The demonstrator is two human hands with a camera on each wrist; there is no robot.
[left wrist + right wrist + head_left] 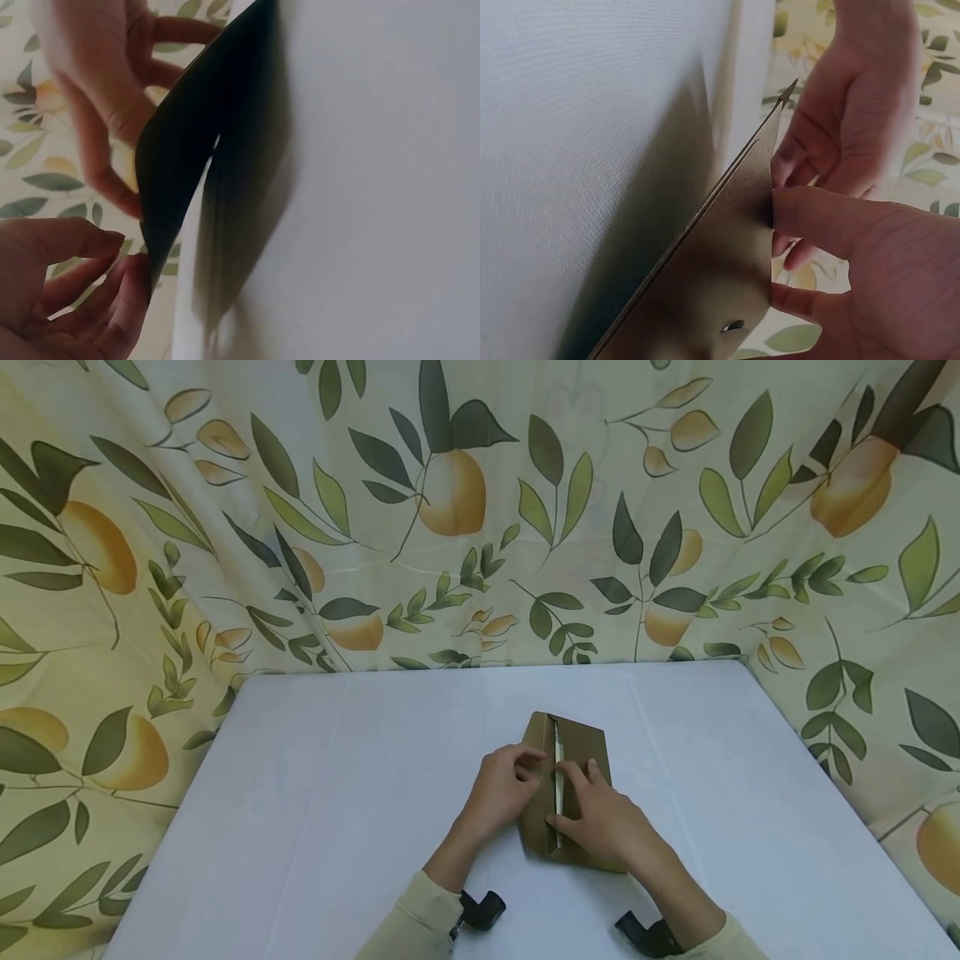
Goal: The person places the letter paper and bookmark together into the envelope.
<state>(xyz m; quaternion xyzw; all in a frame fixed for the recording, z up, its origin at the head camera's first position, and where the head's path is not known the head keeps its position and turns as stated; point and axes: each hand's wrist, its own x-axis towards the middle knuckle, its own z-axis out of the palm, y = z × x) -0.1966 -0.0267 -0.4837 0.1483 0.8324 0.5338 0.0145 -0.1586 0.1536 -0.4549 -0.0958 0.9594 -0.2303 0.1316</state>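
A flat, folded piece of brown cardboard [585,739] lies on the table, with a white strip [558,793] showing along the long gap between its two panels. My left hand [506,785] is at the left panel, its fingers bent and their tips near the gap; in the left wrist view, the fingertips [135,274] touch the cardboard edge. Over the right panel is my right hand [603,818], its thumb and forefinger spread apart with tips at the gap's edge. In the right wrist view the cardboard [712,262] has a small slot, and its underside is dark in the left wrist view.
A white cloth covers the table [360,760]. Behind it and to both sides hangs a curtain [495,577] printed with leaves and orange fruit. Black wrist devices [483,910] sit below both of my wrists, at the pale sleeves [420,918].
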